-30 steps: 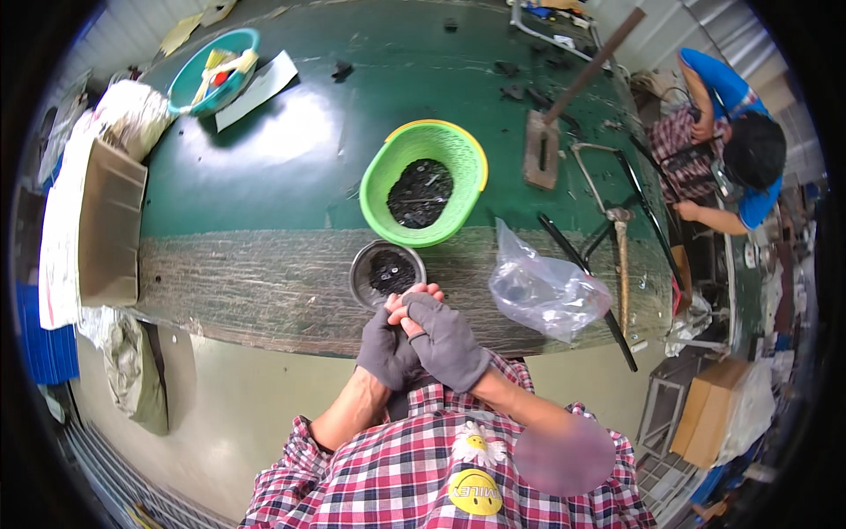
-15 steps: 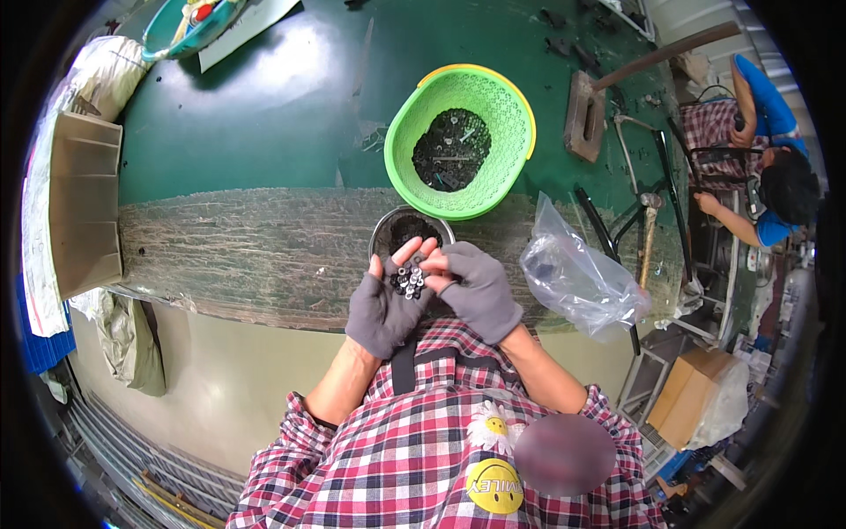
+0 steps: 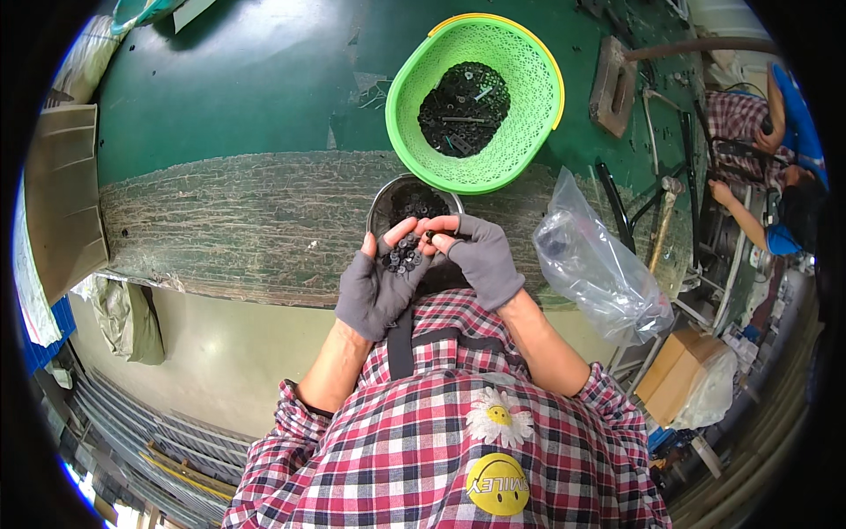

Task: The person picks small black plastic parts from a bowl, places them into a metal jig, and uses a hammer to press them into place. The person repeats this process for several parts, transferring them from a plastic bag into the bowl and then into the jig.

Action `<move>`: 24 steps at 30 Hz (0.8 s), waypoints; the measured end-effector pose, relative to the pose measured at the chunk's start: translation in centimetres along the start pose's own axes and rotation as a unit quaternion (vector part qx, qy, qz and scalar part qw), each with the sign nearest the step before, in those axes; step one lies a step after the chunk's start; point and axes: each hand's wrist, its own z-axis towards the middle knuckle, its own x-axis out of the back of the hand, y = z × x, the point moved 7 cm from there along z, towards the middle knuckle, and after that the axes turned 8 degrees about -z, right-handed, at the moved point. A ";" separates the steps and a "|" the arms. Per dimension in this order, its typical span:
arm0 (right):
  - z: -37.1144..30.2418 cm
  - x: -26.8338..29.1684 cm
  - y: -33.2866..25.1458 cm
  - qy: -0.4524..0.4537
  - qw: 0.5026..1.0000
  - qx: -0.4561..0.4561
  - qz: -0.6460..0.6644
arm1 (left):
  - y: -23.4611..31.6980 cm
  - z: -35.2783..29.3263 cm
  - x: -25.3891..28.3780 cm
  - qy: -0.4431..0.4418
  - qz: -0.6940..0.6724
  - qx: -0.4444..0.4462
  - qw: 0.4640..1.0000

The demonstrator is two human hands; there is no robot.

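My left hand (image 3: pixel 374 284), in a grey fingerless glove, is cupped palm up around a small pile of dark nuts (image 3: pixel 403 256). Thumb and fingertips of my right hand (image 3: pixel 483 260), gloved the same way, pinch one small black nut (image 3: pixel 429 236) just over the left fingers. Both hands are above the near edge of the bench, over a round metal bowl (image 3: pixel 377 214) with more dark small parts inside. My wrists hide the bowl's near side. Just beyond it stands a bright green basket (image 3: pixel 401 115) with a yellow handle, holding black hardware and a few screws.
A clear plastic bag (image 3: pixel 599 264) lies right of my hands, near black metal tubes (image 3: pixel 615 207) and a hammer (image 3: pixel 665 212). A heavy metal block (image 3: pixel 612 86) is farther back. Another person in blue (image 3: pixel 797 123) works at the right. A beige bin (image 3: pixel 66 194) stands left.
The view has shifted, so the basket and bench sit higher in the picture. My right fingers have drawn back slightly from the left palm and now pinch a black nut.
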 end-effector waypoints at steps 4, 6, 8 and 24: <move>0.1 0.4 -0.2 -0.034 0.999 0.009 -0.006 | 0.2 0.3 0.0 -0.010 -0.002 -0.005 1.000; 0.3 0.5 -0.5 -0.044 0.999 0.019 0.016 | 0.1 0.3 -0.6 -0.015 -0.001 -0.008 1.000; 0.2 0.4 -0.3 -0.055 0.998 0.014 0.040 | 0.3 0.1 -0.3 -0.016 0.009 -0.014 1.000; 0.7 1.6 0.7 -0.076 0.994 -0.018 0.077 | 1.6 0.4 0.6 0.004 0.048 -0.060 0.997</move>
